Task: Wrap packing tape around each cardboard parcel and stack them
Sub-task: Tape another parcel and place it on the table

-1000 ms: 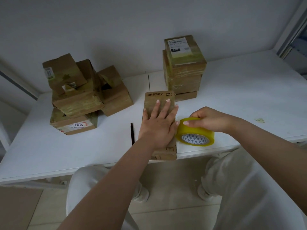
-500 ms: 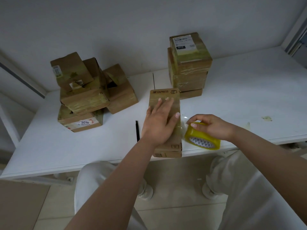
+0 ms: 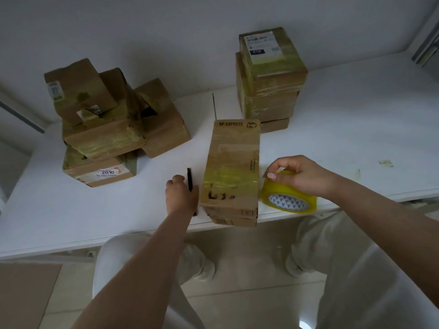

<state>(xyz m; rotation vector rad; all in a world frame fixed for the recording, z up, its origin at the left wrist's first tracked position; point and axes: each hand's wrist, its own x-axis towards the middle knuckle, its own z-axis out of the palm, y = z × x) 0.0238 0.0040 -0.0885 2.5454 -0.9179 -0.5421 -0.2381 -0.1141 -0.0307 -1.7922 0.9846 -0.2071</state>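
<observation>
The SF Express parcel (image 3: 231,172) lies on the white table (image 3: 344,129) between the hands, its long axis running away from the person and its near end at the table edge. The right hand (image 3: 301,174) grips the yellow tape roll (image 3: 288,198) from above, fingers curled over its rim, with the roll touching the parcel's right side. The left hand (image 3: 181,194) rests just left of the parcel over a slim black tool (image 3: 189,179), possibly a cutter; its fingers curl under, and whether they hold the tool cannot be told.
</observation>
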